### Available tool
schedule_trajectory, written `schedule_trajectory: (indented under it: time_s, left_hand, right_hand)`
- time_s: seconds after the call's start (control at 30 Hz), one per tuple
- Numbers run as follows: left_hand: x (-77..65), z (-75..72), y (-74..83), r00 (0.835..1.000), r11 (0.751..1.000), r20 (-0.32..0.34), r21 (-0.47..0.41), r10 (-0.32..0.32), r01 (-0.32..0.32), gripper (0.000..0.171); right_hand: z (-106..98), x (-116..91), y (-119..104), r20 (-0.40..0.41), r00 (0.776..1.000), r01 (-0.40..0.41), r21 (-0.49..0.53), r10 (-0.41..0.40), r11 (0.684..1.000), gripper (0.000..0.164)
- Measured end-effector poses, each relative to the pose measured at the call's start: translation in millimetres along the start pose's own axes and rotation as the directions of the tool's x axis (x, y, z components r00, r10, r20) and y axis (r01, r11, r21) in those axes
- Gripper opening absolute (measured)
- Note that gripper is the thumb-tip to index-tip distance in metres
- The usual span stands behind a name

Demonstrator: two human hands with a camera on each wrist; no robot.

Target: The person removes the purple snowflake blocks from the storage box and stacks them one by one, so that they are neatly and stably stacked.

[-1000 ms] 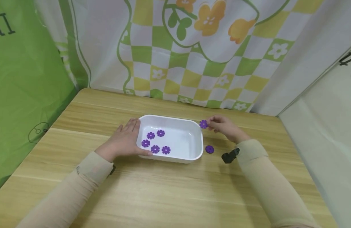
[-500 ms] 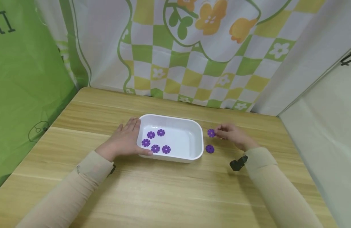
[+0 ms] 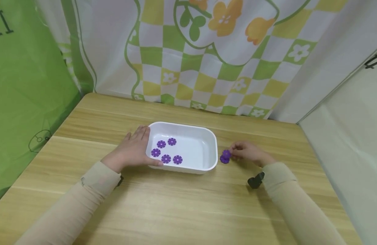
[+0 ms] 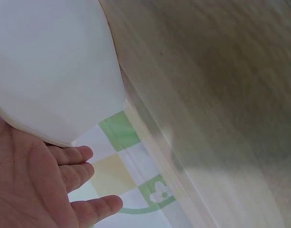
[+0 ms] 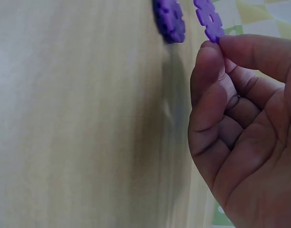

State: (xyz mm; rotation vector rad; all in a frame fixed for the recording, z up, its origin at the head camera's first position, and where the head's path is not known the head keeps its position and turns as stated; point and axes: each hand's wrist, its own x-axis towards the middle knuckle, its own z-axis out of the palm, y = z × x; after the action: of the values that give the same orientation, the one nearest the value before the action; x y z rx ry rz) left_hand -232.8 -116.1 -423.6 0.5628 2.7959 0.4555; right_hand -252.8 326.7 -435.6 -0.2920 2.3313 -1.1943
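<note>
A white tray holds several purple notched discs, flower-shaped with a small centre hole, lying flat toward its left side. My left hand rests against the tray's left end, fingers extended along the rim and thumb on the front edge. In the left wrist view its fingers lie fairly straight beside the tray wall. Right of the tray, my right hand pinches one purple disc by its edge between thumb and index finger. That disc is just above a small stack of purple discs on the table.
The wooden table extends around the tray. Behind it hangs a checked, flowered curtain. Green fabric stands at the left and a white panel at the right.
My right hand has carried the pinched disc from beside the tray's back right corner down and slightly right, to over the disc stack. The left hand stays at the tray.
</note>
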Motion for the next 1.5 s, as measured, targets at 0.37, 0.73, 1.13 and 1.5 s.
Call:
schedule_trajectory:
  time_s: [0.37, 0.73, 1.13, 1.5]
  left_hand:
    - [0.7, 0.2, -0.1, 1.0, 1.0, 0.009, -0.001, -0.007, 0.007, 0.149]
    - [-0.7, 0.8, -1.3, 1.0, 1.0, 0.005, -0.01, -0.007, 0.007, 0.15]
    - [2.5, -0.4, -1.3, 1.0, 1.0, -0.003, -0.007, 0.001, -0.001, 0.151]
    - [1.3, 0.6, -3.2, 1.0, 1.0, -0.005, -0.011, 0.001, -0.001, 0.152]
  right_hand:
    - [3, 1, 5, 0.03, 0.999, -0.031, -0.022, 0.032, 0.999, 0.017]
    - [7, 3, 4, 0.025, 0.999, -0.028, -0.036, 0.029, 0.999, 0.015]
    - [2, 4, 3, -0.037, 0.999, -0.033, -0.093, 0.03, 0.995, 0.02]
    - [6, 30, -39, -0.124, 0.992, 0.029, -0.082, -0.039, 0.996, 0.026]
